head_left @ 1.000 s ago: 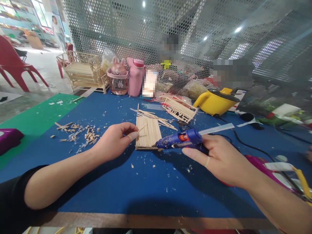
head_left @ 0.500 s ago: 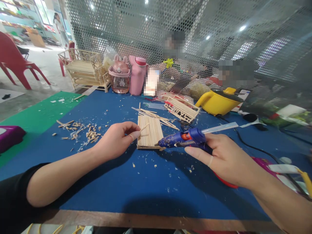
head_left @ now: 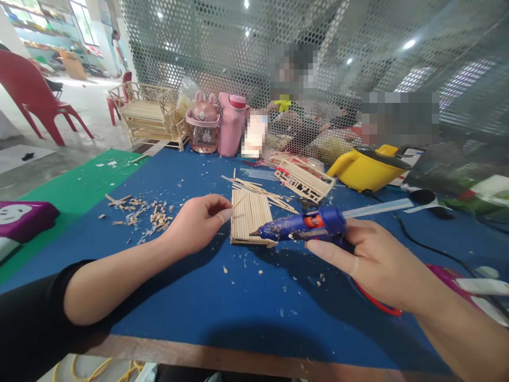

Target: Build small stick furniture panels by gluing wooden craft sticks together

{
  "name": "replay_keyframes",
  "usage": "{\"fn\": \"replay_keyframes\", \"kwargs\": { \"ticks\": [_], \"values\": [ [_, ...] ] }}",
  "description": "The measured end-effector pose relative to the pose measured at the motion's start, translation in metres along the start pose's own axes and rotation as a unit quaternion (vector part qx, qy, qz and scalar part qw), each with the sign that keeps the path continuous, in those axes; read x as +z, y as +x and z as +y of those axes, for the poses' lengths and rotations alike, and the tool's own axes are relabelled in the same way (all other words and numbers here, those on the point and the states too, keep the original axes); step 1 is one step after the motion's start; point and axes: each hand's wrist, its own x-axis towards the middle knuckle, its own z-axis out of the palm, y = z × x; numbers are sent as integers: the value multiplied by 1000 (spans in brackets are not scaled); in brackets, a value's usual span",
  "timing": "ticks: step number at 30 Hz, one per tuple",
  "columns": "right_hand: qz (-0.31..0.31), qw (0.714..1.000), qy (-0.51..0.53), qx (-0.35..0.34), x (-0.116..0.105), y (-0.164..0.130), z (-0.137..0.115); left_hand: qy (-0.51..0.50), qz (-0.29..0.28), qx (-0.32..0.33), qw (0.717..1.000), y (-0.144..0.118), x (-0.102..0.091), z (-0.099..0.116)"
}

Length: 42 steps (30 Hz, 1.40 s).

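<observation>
My left hand [head_left: 204, 223] pinches a short wooden stick [head_left: 239, 202] between thumb and forefinger, above the left side of a flat panel of wooden sticks [head_left: 257, 215]. The panel lies on the blue table, its sticks side by side. In my right hand [head_left: 374, 257] is a blue glue gun [head_left: 304, 225], a clear glue stick coming out of its back. Its nozzle is over the near part of the panel; whether it touches I cannot tell. Loose sticks [head_left: 260, 188] lie just behind the panel.
Cut stick pieces [head_left: 157, 212] lie left of my left hand. Behind are a small stick model [head_left: 304, 179], a yellow pot [head_left: 363, 168], a pink flask [head_left: 231, 124], a pink bottle [head_left: 203, 130] and a stick-built model [head_left: 149, 116]. A black cable [head_left: 421, 239] runs on the right.
The glue gun's nozzle has shifted left over the panel, from its near right corner towards the middle. My left hand keeps its pinch on the stick. The whole view has swung slightly left.
</observation>
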Motion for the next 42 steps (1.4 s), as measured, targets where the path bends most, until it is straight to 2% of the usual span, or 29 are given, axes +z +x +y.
{"fn": "replay_keyframes", "kwargs": {
  "ticks": [6, 10, 30, 42],
  "values": [
    [-27, 999, 1, -38, 16, 9, -11, -12, 37, -40, 998, 6, -3, -5],
    [-27, 998, -15, -55, 19, 12, -16, -16, 34, -38, 999, 6, -3, -5],
    [9, 995, -50, -81, 20, 15, -12, -9, 22, -24, 999, 4, -1, -5],
    [2, 996, -51, -79, 18, 12, -8, 9, 24, -18, 1000, 3, -2, -3]
  ]
}}
